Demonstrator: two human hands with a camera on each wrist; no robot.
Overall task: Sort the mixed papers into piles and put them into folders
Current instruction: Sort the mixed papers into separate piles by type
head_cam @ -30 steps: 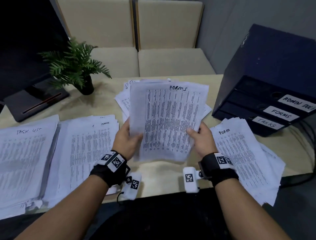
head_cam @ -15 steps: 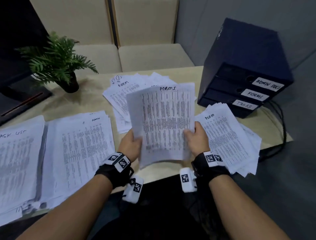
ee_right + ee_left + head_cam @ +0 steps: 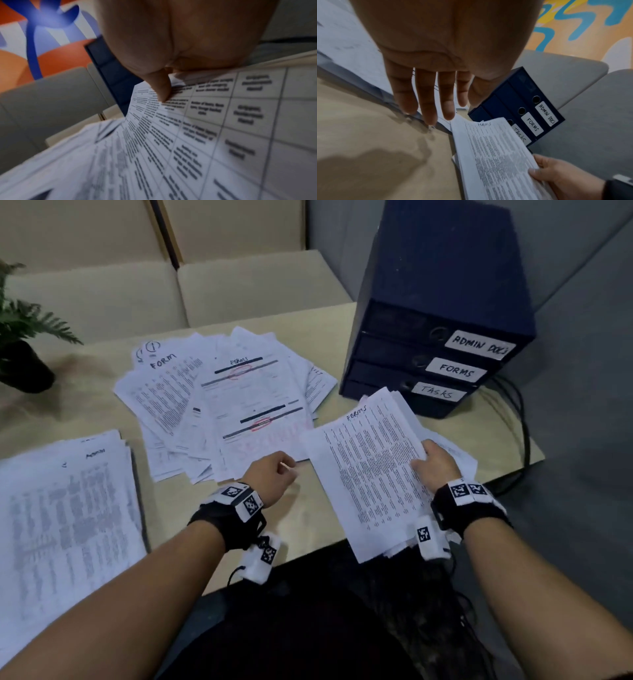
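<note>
Sheaf (image 3: 370, 474) marked FORMS low over the table's (image 3: 308, 525) near right corner, long axis pointing toward the stacked folders (image 3: 442, 285) just beyond. Pinched at its right edge by right hand (image 3: 436, 465), thumb on top. Left hand (image 3: 270, 474) empty, fingers relaxed, farther left.

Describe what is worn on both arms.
No sleeves. Left band and right band are black, topped with white square-code tags; a white boxy unit with its own tag hangs by each. A thin black cable loops from the left unit.
</note>
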